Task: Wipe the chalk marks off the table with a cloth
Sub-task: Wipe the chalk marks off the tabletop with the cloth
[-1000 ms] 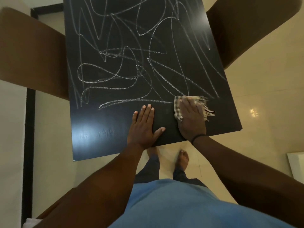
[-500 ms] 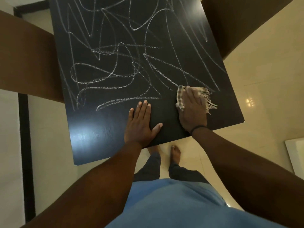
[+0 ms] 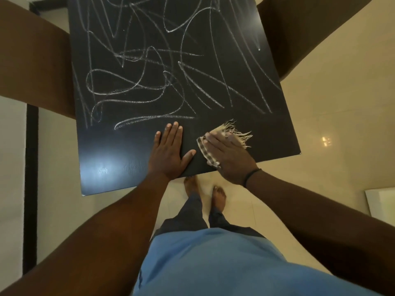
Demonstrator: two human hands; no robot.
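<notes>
Black table (image 3: 128, 163) (scrawled with chalk marks (image 3: 149, 86)) over pale tile floor (image 3: 320, 103); left hand (image 3: 168, 154) lies flat, fingers straight; right hand (image 3: 230, 159) presses cloth (image 3: 226, 133) flat near the table's front edge.

Dim warm light; glare on the table (image 3: 102, 165); wide-angle bending at edges.

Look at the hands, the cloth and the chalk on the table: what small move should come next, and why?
Probably slide the right hand, pressing the cloth flat, away from the body into the chalk marks. The cloth lies on the bare near strip of the table, while scribbles cover nearly everything beyond it. The left hand rests flat, steadying the table.
</notes>
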